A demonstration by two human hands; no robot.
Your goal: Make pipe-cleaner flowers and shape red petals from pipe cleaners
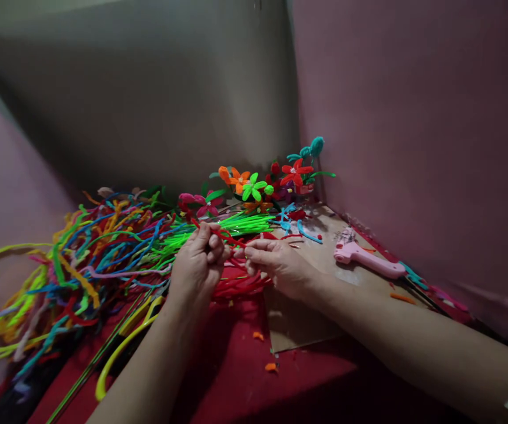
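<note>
Head view: the left hand [198, 256] is pinching a red stem [234, 241] between thumb and fingers, and the right hand [276, 262] is pinching it farther right, the stem spanning the short gap. Below, more red stems [240, 287] are lying in a loose bundle. Green stems [245, 225] are lying just beyond the hands; flowers [254, 187] are rising behind, and a mixed pile [104, 253] is crowding the left side. The glue gun [366, 259] is resting on the cardboard [302, 321], near the pink wall [413, 118]. Open room is running between the forearms over the red surface [223, 365], orange scraps [271, 367] lying near the cardboard's front-left corner.
</note>
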